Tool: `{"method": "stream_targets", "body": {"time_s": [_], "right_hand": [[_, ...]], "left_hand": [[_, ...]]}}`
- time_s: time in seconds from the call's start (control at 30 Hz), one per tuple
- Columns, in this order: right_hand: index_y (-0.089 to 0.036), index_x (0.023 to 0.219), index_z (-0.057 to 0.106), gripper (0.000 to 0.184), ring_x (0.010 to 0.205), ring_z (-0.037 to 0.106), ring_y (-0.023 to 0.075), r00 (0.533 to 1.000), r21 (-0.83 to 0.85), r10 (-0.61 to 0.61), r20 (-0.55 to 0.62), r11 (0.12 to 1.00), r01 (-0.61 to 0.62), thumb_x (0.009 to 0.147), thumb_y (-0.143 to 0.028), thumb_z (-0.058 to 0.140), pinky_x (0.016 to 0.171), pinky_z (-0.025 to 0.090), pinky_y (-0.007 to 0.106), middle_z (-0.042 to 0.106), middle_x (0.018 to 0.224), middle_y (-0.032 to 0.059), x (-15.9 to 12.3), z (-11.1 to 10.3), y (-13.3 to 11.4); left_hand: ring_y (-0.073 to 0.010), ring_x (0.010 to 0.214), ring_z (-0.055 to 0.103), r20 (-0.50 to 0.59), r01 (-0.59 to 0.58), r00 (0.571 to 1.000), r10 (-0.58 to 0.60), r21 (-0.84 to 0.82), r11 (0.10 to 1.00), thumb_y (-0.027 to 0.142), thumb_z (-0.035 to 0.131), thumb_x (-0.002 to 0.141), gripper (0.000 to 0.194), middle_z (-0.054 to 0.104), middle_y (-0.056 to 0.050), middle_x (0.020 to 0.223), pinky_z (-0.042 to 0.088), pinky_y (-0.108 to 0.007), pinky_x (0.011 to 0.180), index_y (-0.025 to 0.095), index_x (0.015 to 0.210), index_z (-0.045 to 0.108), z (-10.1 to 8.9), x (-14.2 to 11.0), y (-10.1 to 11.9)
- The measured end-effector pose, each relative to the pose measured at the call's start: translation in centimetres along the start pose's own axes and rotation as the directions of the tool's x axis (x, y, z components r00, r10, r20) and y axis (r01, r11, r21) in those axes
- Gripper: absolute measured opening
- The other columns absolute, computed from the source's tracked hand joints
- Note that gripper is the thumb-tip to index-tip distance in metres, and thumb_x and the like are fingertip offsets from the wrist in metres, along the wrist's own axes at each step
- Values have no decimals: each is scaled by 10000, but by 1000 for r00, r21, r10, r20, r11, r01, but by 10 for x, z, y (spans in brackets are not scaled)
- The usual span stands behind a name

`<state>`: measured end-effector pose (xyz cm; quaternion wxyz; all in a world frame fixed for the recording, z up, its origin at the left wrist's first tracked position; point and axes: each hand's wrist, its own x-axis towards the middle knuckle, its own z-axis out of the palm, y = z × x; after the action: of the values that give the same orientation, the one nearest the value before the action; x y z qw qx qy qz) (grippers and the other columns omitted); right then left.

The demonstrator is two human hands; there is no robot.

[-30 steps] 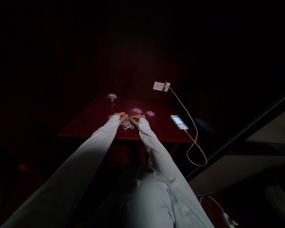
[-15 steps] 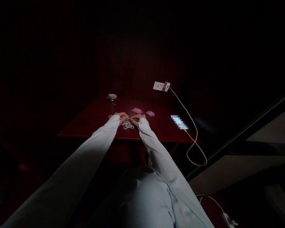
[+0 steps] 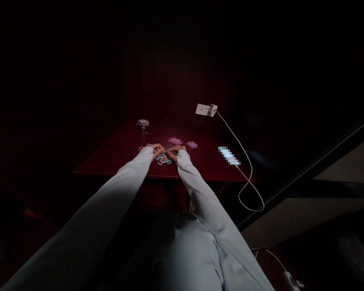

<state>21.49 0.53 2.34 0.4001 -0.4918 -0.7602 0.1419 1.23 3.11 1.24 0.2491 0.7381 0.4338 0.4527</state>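
A pile of small multicoloured hair ties (image 3: 163, 160) lies near the front of the dark red table (image 3: 109, 161). My left hand (image 3: 156, 148) is at the pile's left edge, its fingers curled and pinched together. On the right edge, my right hand (image 3: 176, 151) has thumb and fingers drawn together, pointing at the left hand. Whatever is between the fingers of either hand is too small and dark to tell. Just behind the hands lie a heap of pink hair ties (image 3: 175, 141) and a smaller heap of purple ones (image 3: 192, 144). An orange ring-shaped tie (image 3: 140, 148) shows left of my left hand.
A clear lidded jar (image 3: 143, 124) stands at the table's back left. To the right lies a phone (image 3: 229, 155) with a blurred screen, its white cable (image 3: 251, 161) looping past the table edge up to a wall socket (image 3: 203, 109). A power strip (image 3: 292, 281) is low at right.
Both hands stay almost in place above the pile, with only slight finger movement. The heaps, jar and phone have not moved.
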Motion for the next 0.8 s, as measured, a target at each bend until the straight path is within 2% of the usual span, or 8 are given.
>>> {"method": "stream_targets", "body": {"time_s": [0.2,0.4,0.57,0.8], "right_hand": [[-248,918,823,113,1125,582,246,1000,3,13,6,1000,-13,908,-321,738,1005,454,351,758,1007,45,-1,-3,-5],[-238,898,806,95,1098,602,226,1000,27,9,-19,1000,-8,903,-313,749,1011,452,330,745,1006,25,-7,-4,-8],[-243,898,807,69,1096,595,227,999,0,20,-37,1000,-20,880,-278,750,1010,457,327,735,1007,21,-8,-2,-8],[-241,908,807,79,1127,604,240,998,-11,18,-64,1000,-18,881,-252,734,1041,458,348,748,1023,28,-9,-2,-9]], "left_hand": [[-100,467,372,-3,16,1000,-16,-17,1000,432,620,793,240,500,49,525,237,-223,473,208,709,598,3,0,0],[-100,508,408,17,-32,999,32,9,999,423,618,778,238,502,47,537,272,-214,494,197,704,611,-1,-1,5],[-99,504,406,18,10,1000,-11,60,998,371,631,799,210,484,53,521,264,-219,498,193,691,603,-1,-1,8],[-109,504,442,4,-2,1000,2,79,997,348,625,806,188,531,46,517,300,-214,495,200,691,611,0,1,9]]}}
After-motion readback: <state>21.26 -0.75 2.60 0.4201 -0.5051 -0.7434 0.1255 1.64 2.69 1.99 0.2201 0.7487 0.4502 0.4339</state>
